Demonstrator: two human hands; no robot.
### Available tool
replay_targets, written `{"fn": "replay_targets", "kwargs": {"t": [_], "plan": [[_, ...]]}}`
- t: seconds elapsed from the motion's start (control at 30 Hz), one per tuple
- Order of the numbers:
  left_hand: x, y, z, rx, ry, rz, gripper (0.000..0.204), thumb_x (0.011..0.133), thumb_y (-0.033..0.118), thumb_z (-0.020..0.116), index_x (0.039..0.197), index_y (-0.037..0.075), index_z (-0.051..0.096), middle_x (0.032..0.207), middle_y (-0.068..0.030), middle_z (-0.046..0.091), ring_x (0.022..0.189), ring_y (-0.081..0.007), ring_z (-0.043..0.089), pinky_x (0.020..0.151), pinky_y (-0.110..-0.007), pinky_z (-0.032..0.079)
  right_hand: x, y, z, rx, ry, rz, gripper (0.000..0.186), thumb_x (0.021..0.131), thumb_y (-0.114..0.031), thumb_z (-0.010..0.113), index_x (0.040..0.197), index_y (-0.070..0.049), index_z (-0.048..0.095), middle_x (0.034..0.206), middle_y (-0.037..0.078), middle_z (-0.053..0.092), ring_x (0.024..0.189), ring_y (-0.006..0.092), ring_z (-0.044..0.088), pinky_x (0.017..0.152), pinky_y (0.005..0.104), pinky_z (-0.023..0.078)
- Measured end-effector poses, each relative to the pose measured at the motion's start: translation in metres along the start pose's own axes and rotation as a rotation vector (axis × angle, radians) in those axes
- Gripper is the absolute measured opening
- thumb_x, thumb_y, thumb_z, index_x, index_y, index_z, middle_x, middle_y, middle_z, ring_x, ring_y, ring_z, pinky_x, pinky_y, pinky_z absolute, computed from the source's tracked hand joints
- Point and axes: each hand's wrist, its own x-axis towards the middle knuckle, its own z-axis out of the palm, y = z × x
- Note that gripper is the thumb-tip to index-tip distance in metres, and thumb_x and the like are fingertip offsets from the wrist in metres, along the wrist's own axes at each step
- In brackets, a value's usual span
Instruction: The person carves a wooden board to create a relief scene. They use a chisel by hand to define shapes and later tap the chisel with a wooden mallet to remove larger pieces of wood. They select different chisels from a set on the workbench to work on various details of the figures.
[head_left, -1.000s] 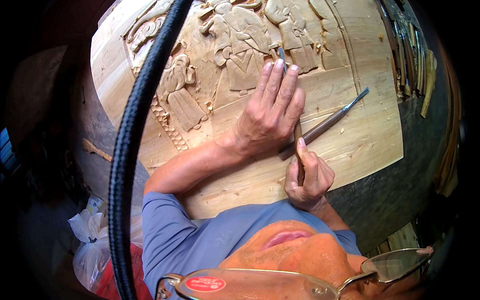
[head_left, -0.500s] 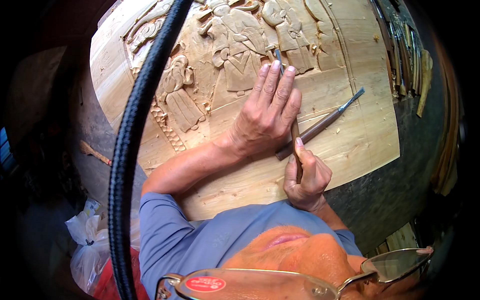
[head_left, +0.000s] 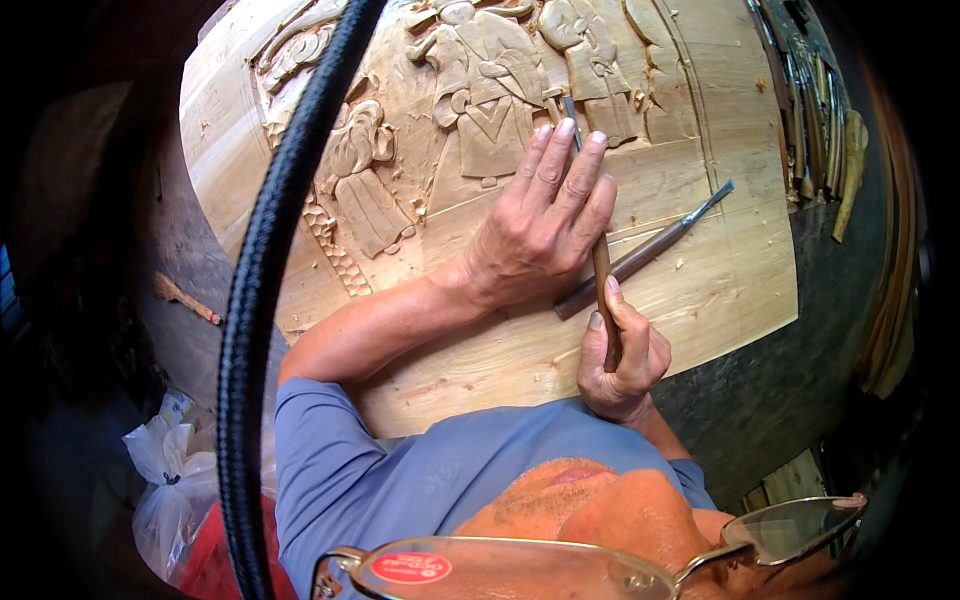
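Right hand [head_left: 630, 370] clamped on chisel [head_left: 601, 262] at near edge of panel [head_left: 740, 290], left hand [head_left: 540, 230] over it, grip unclear; likely light, stiff, best held by handle [head_left: 604, 282].

Pale carved panel [head_left: 740, 275]: loose chisel [head_left: 645, 252], wood chips [head_left: 421, 211].

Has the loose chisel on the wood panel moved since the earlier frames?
No; the loose chisel shows no shift either way against the wood panel.
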Motion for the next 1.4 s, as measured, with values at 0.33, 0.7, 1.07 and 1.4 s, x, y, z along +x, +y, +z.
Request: {"fn": "replay_targets", "kwargs": {"t": [0.33, 0.7, 1.07, 1.4], "plan": [[0.002, 0.000, 0.001, -0.010, 0.030, -0.005, 0.043, 0.106, 0.028, 0.075, 0.135, -0.003, 0.067, 0.156, -0.0319, 0.065, 0.145, -0.0552, 0.063, 0.122, -0.066, 0.053, 0.007, -0.001, -0.009, 0.066, -0.006, 0.029, 0.045, 0.090, 0.009, 0.071, 0.135, 0.012, 0.072, 0.104, 0.024, 0.082, 0.066, 0.0309, 0.075, 0.064, 0.0384, 0.060], [0.003, 0.001, 0.002, -0.011, 0.041, 0.004, 0.039, 0.103, 0.017, 0.074, 0.133, -0.006, 0.067, 0.154, -0.0364, 0.065, 0.144, -0.0572, 0.063, 0.121, -0.067, 0.054, -0.004, 0.003, -0.004, 0.078, -0.075, 0.081, 0.044, 0.094, 0.011, 0.071, 0.138, 0.010, 0.066, 0.089, 0.020, 0.074, 0.064, 0.0325, 0.071, 0.060, 0.0403, 0.056], [0.008, -0.001, -0.002, -0.011, -0.002, -0.046, 0.040, 0.104, 0.017, 0.074, 0.136, -0.007, 0.068, 0.157, -0.0359, 0.063, 0.147, -0.0564, 0.061, 0.123, -0.065, 0.053, 0.001, 0.010, 0.005, 0.064, -0.081, 0.085, 0.045, 0.093, 0.011, 0.074, 0.138, 0.010, 0.066, 0.113, 0.027, 0.081, 0.076, 0.0371, 0.079, 0.068, 0.0418, 0.062], [0.000, -0.001, 0.000, -0.010, 0.052, 0.015, 0.046, 0.104, 0.026, 0.077, 0.139, -0.003, 0.069, 0.153, -0.0321, 0.068, 0.142, -0.0528, 0.066, 0.119, -0.063, 0.057, -0.005, 0.005, -0.014, 0.094, -0.097, 0.098, 0.044, 0.093, 0.008, 0.073, 0.137, 0.011, 0.068, 0.117, 0.026, 0.082, 0.073, 0.0334, 0.079, 0.068, 0.0404, 0.062]]}}
